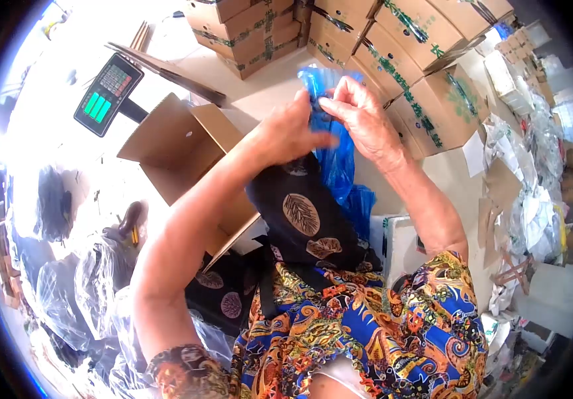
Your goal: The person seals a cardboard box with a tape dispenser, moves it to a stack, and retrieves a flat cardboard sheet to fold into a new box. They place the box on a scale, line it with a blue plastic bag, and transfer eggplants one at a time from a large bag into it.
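Observation:
A crinkled, see-through blue plastic bag point(335, 159) hangs between my two hands, in front of my body. My right hand point(363, 123) pinches its upper part between thumb and forefinger. On the other side, my left hand point(286, 133) has its upper fingers closed at the bag's edge, and its lower finger or thumb sticks out, smeared by motion. Below the hands, dark cloth with leaf prints point(301, 214) covers my lap. More blue plastic point(359, 207) lies lower, beside my knee.
An open cardboard box point(173, 149) stands to the left, beside a digital scale display point(108, 95). Stacked taped cartons point(426, 110) rise ahead and to the right. Clear plastic bags point(100, 286) are heaped at left; plastic scraps point(536, 213) lie at right. A white box point(399, 243) is near my right arm.

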